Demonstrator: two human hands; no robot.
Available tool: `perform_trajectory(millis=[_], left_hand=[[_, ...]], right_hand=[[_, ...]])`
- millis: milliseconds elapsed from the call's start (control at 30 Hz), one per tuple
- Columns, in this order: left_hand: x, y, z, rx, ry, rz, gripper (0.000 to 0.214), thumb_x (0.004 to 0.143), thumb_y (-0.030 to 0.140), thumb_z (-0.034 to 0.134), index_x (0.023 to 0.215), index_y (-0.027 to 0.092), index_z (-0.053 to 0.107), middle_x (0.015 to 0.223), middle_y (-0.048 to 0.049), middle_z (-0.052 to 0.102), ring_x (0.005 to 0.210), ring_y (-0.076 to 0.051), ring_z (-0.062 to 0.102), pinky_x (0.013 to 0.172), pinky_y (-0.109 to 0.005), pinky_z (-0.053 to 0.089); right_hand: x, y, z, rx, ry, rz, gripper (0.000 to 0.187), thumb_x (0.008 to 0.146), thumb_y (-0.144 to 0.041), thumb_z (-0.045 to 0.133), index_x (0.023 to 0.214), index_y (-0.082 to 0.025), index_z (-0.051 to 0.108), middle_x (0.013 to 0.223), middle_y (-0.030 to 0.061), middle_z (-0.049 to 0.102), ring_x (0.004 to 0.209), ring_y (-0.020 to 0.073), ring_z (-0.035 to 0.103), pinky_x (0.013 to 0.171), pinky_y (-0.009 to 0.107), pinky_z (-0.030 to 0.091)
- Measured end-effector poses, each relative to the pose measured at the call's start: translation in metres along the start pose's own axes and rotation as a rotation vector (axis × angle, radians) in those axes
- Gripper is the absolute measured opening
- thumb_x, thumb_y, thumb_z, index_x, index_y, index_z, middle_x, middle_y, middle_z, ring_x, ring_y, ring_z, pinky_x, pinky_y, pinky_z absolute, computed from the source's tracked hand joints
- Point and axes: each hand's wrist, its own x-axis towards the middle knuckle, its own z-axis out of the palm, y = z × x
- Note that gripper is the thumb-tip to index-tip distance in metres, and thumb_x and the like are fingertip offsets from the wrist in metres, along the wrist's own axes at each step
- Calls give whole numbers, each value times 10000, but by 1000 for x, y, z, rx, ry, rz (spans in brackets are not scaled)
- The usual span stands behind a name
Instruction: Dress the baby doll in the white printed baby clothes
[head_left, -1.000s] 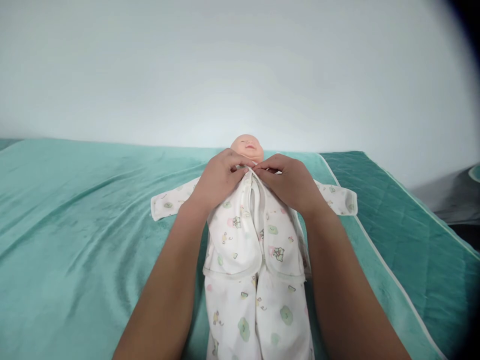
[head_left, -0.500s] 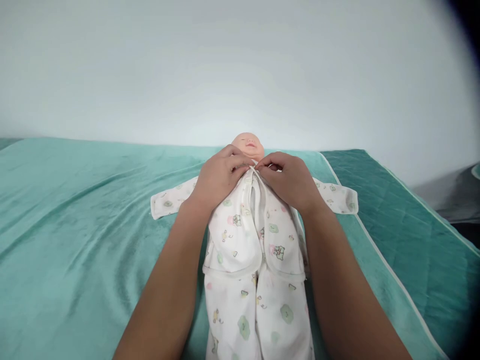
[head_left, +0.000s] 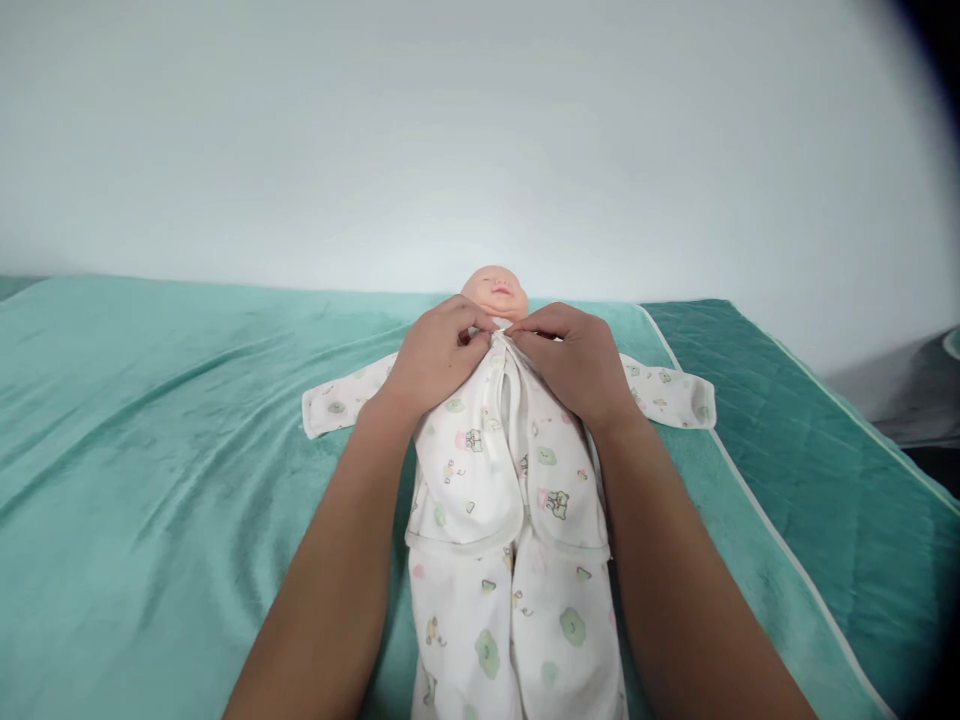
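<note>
A baby doll (head_left: 495, 290) lies on its back, head at the far end, dressed in a white printed baby jacket (head_left: 472, 480) and matching trousers (head_left: 566, 640). My left hand (head_left: 442, 355) pinches the jacket's front edge at the collar, just under the doll's chin. Close beside it, my right hand (head_left: 574, 360) pinches the opposite edge, and the fingertips of both hands nearly meet. Below them the jacket front hangs partly apart, with a narrow gap down the chest. The fingers hide whatever fastener is at the collar.
A light green blanket (head_left: 187, 450) with soft creases lies under the doll. To the right a darker green quilted cover (head_left: 817, 480) shows beyond the white-edged border. A pale wall (head_left: 450, 130) rises behind, and a dark object (head_left: 926, 390) stands at the far right.
Both hands have shifted slightly at the collar, and the left fingers have curled more. The two collar edges sit closer together. The doll has barely moved.
</note>
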Motion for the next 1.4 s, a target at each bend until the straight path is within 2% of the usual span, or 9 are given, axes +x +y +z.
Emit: perform_trajectory(millis=[233, 367, 533, 667, 767, 933, 1100, 1267, 1400], left_hand=[[0, 3, 1, -30, 46, 16, 312, 841, 101, 479, 958, 244, 730, 1084, -24, 686, 946, -164, 618, 805, -319, 483], [-1, 4, 1, -78, 79, 48, 348, 810, 52, 461, 864, 246, 745, 1053, -11, 702, 993, -158, 631, 880, -313, 497], [-1, 5, 1, -98, 85, 15, 347, 805, 55, 461, 836, 239, 754, 1043, -9, 716, 993, -155, 643, 902, -312, 497], [-1, 9, -1, -64, 77, 8, 310, 816, 77, 466, 837, 227, 737, 995, -12, 721, 956, -160, 639, 877, -322, 494], [-3, 15, -5, -63, 69, -18, 252, 846, 132, 491, 856, 222, 726, 994, -15, 721, 922, -162, 634, 837, -318, 492], [-9, 26, -22, -102, -89, -110, 169, 884, 313, 562, 919, 238, 710, 884, -14, 714, 766, -145, 618, 665, -278, 476], [-14, 31, -38, -104, -293, -180, 202, 857, 426, 616, 821, 245, 697, 694, -4, 632, 572, -115, 525, 485, -251, 379], [-13, 34, -38, -100, -313, -207, 179, 839, 404, 643, 779, 239, 678, 672, 4, 606, 550, -105, 508, 465, -246, 366], [-13, 38, -36, -210, -305, -219, 173, 854, 379, 618, 780, 227, 654, 683, -7, 616, 541, -99, 510, 461, -243, 376]], right_hand=[[1, -4, -5, -117, -78, 13, 198, 875, -292, 562, 867, -242, 754, 991, 26, 686, 873, 175, 590, 818, 346, 436], [1, -7, -11, -174, -153, 12, 214, 899, -314, 539, 882, -250, 742, 1006, 32, 669, 882, 180, 576, 811, 348, 419], [-1, -9, -15, -180, -171, 23, 220, 899, -313, 526, 914, -259, 738, 1036, 36, 664, 899, 189, 577, 792, 343, 415], [-2, -12, -23, -218, -191, 6, 203, 882, -317, 535, 904, -250, 726, 998, 41, 670, 848, 192, 569, 719, 327, 413], [-3, -18, -33, -254, -188, 17, 189, 880, -328, 538, 858, -247, 706, 873, 27, 663, 722, 168, 530, 624, 310, 376], [-11, -32, -46, -292, -241, 100, 321, 900, -433, 543, 657, -225, 577, 597, -16, 516, 512, 115, 377, 499, 300, 269], [-19, -39, -41, -343, -331, 97, 323, 848, -467, 621, 646, -227, 543, 600, -15, 555, 473, 106, 394, 466, 303, 257], [-16, -35, -39, -334, -374, 124, 192, 824, -339, 603, 666, -231, 586, 627, -15, 594, 473, 105, 422, 449, 291, 270], [-11, -30, -40, -245, -381, 146, 158, 806, -311, 605, 671, -231, 619, 631, -7, 621, 494, 117, 475, 464, 288, 312]])
